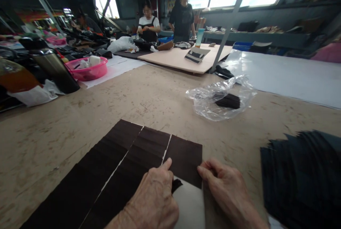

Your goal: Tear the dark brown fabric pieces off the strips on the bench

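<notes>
Dark brown fabric-like pieces (145, 150) lie in columns on a pale sheet (189, 204), with thin white gaps between the columns. My left hand (153, 195) rests on them, its index finger stretched out at the gap by the rightmost piece (185, 152); its other fingers are partly hidden. A small black scrap (176, 185) shows beside that hand, and whether it is held or just lies there is unclear. Thumb and fingers of my right hand (223, 182) pinch the right edge of the rightmost piece, near its lower corner.
At the right is a stack of dark sheets (301, 175). Beyond my hands a clear plastic bag (221, 99) holds black pieces. A metal flask (54, 67) and a pink basket (90, 69) stand at the left. Two people work behind a pale board (173, 58); a slanted post (231, 22) rises there.
</notes>
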Motion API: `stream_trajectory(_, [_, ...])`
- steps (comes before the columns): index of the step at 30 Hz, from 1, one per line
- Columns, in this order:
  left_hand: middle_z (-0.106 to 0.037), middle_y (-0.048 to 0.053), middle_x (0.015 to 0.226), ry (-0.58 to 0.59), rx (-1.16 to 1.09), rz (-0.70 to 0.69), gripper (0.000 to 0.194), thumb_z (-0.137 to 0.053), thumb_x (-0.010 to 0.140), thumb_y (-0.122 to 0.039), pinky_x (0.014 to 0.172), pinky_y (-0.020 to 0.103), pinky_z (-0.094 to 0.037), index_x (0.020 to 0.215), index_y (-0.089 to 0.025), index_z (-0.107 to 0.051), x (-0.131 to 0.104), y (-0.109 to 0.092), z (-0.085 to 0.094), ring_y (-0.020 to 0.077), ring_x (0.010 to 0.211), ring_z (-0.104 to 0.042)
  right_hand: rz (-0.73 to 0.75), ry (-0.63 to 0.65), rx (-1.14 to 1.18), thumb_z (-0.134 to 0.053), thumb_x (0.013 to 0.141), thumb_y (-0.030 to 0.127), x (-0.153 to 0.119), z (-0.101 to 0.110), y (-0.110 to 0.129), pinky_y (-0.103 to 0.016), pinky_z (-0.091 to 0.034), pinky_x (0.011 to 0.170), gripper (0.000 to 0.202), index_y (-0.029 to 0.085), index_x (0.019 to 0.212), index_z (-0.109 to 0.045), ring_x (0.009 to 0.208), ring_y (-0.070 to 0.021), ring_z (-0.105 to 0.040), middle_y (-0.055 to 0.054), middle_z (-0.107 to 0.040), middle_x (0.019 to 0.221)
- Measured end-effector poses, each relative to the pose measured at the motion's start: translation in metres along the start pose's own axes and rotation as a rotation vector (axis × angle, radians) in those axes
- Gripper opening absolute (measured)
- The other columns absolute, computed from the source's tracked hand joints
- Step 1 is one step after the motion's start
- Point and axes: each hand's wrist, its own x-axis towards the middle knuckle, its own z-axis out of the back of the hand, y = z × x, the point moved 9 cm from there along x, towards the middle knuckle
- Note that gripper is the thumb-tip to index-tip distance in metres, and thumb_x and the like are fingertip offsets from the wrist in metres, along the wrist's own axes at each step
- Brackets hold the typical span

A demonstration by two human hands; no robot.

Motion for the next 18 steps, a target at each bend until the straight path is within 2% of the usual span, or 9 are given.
stream_trajectory(6, [-0.052,0.017,0.12,0.026,0.02,-0.001,0.035,-0.043,0.069,-0.01,0.091,0.043,-0.033,0.098,-0.01,-0.063,0.0027,0.0023,-0.0043,0.0336,0.106,-0.048,-0.021,-0.024,0.05,-0.043,0.069,0.031,-0.0025,-0.0017,-0.0077,-0.023,-0.03,0.044,0.023,0.022,0.048,-0.045,0.044,-0.0131,-0.044,0.003,-0.046,0.041])
stream_trajectory(9, [-0.049,0.017,0.122,0.047,0.034,-0.019,0.031,-0.044,0.069,-0.01,0.093,0.039,-0.031,0.092,-0.01,-0.065,0.0039,-0.0005,-0.0048,0.0325,0.11,-0.046,-0.03,-0.038,0.051,-0.043,0.068,0.032,-0.0022,-0.0015,-0.0086,-0.023,-0.029,0.044,0.023,0.022,0.049,-0.047,0.045,-0.0137,-0.046,0.002,-0.048,0.044])
stream_trajectory(14, [-0.047,0.018,0.124,0.058,0.027,0.012,0.034,-0.043,0.069,-0.006,0.095,0.04,-0.029,0.096,-0.007,-0.063,0.0013,-0.0029,-0.0027,0.0318,0.112,-0.044,-0.017,-0.026,0.01,-0.042,0.069,0.03,-0.0017,-0.0008,-0.0052,-0.023,-0.031,0.047,0.021,0.021,0.051,-0.05,0.05,-0.0147,-0.05,0.001,-0.053,0.048])
stream_trajectory(18, [-0.047,0.019,0.124,0.053,-0.002,-0.021,0.035,-0.044,0.069,-0.005,0.097,0.035,-0.027,0.099,-0.004,-0.061,-0.0007,-0.0012,-0.004,0.0279,0.112,-0.044,-0.035,-0.021,-0.05,-0.044,0.069,0.028,-0.0009,0.0002,-0.0033,-0.023,-0.031,0.049,0.019,0.021,0.053,-0.052,0.052,-0.0153,-0.052,0.0,-0.056,0.05])
